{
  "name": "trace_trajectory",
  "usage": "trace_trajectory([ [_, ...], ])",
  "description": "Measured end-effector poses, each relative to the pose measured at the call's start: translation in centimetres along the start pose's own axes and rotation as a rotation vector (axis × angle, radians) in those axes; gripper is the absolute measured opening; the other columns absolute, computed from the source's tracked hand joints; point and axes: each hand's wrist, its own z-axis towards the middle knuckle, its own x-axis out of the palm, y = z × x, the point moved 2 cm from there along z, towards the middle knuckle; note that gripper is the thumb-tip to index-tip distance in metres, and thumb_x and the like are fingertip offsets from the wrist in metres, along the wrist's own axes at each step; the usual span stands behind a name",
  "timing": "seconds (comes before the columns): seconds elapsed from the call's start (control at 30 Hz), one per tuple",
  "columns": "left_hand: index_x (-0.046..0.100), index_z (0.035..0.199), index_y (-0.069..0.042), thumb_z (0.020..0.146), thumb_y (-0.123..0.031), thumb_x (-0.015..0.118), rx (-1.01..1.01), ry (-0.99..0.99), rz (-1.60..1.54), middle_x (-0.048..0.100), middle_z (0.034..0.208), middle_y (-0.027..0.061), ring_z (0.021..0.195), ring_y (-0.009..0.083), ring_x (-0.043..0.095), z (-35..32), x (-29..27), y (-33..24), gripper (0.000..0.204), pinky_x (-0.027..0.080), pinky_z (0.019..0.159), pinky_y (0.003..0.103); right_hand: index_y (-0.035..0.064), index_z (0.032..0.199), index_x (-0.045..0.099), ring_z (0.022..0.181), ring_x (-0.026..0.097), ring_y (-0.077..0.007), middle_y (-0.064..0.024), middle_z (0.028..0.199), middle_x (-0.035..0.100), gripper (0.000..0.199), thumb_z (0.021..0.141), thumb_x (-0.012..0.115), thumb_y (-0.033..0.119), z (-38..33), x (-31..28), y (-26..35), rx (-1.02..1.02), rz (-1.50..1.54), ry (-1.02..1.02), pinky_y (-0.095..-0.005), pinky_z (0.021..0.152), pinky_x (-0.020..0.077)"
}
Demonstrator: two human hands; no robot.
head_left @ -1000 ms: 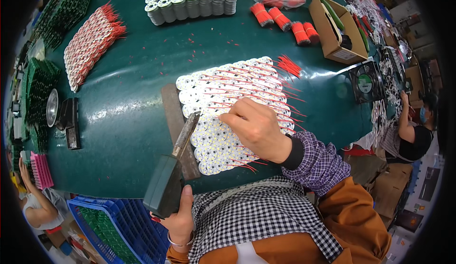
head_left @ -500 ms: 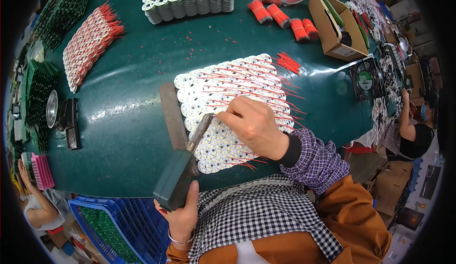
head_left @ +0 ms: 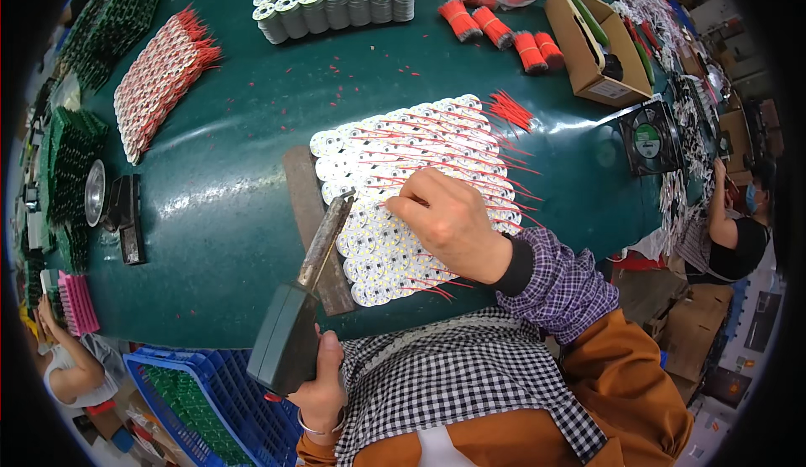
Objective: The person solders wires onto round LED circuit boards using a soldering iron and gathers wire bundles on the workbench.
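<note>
My left hand [head_left: 321, 390] is wrapped round the handle of a dark green soldering gun [head_left: 284, 333]. The gun's long metal barrel points up and away, its tip over the left part of a sheet of round white LED boards [head_left: 374, 249]. Above the boards is my right hand [head_left: 453, 223], thumb and forefinger pinched together just right of the tip. Whatever small thing the pinch holds is hidden. Thin red wires [head_left: 437, 135] stick out rightward from the far rows and from a few near boards. A flat brownish bar [head_left: 304, 194] lies along the sheet's left edge.
Loose red wires [head_left: 510, 110] lie beyond the sheet, near bundled red wires [head_left: 494, 28] and a cardboard box [head_left: 617, 55]. Stacked round boards [head_left: 336, 9] stand at the back. Wired boards [head_left: 159, 85] lie left, a black fan [head_left: 651, 141] right. Co-workers sit at both sides.
The soldering gun has drawn back left, its tip moving away from my right fingertips and a little farther up the sheet. My left hand has shifted slightly down; my right hand has stayed nearly still.
</note>
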Motion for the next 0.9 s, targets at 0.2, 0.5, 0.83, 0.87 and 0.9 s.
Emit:
trace_trajectory([
  [0.2,0.063,0.118,0.007,0.088,0.004,0.070,0.021,0.042,0.088,0.069,0.101,0.0123,0.057,0.0112,0.056,0.2,-0.8,0.1,0.030,0.045,0.049,0.027,0.0035,0.081,0.063,0.076,0.057,-0.0220,-0.0064,0.079,0.054,0.009,0.073,0.065,0.003,-0.1,-0.4,0.7,0.005,0.082,-0.040,-0.0351,0.064,0.0477],
  [0.5,0.064,0.115,0.005,0.089,0.003,0.072,0.072,0.157,0.224,0.068,0.094,0.0077,0.060,0.0089,0.057,-0.2,-1.3,2.0,0.027,0.045,0.052,0.025,0.0041,0.081,0.063,0.077,0.057,-0.0220,-0.0063,0.078,0.053,0.009,0.073,0.064,0.003,-0.5,0.5,0.5,0.004,0.031,-0.023,-0.0349,0.063,0.0460],
  [0.83,0.070,0.101,0.004,0.083,-0.009,0.081,-0.184,0.094,0.145,0.069,0.090,0.0098,0.074,0.0185,0.063,-0.4,-0.9,1.5,0.025,0.049,0.066,0.032,0.0040,0.084,0.066,0.073,0.059,-0.0228,-0.0055,0.077,0.055,0.015,0.072,0.073,-0.002,-0.2,0.4,0.6,0.009,0.019,0.001,-0.0357,0.062,0.0477],
  [0.87,0.070,0.101,0.004,0.083,-0.009,0.081,-0.160,0.099,0.143,0.069,0.090,0.0098,0.074,0.0185,0.063,-0.4,-0.9,1.6,0.025,0.049,0.066,0.032,0.0037,0.083,0.066,0.073,0.059,-0.0227,-0.0056,0.077,0.055,0.015,0.072,0.073,-0.002,-0.2,0.4,0.6,0.011,0.021,0.003,-0.0357,0.061,0.0477],
  [0.9,0.070,0.101,0.005,0.083,-0.009,0.081,-0.149,0.103,0.157,0.069,0.090,0.0100,0.074,0.0184,0.063,-0.5,-1.0,1.6,0.025,0.049,0.066,0.032,0.0037,0.083,0.066,0.073,0.059,-0.0227,-0.0056,0.077,0.055,0.015,0.072,0.073,-0.002,-0.2,0.4,0.7,0.009,0.019,0.003,-0.0357,0.061,0.0477],
])
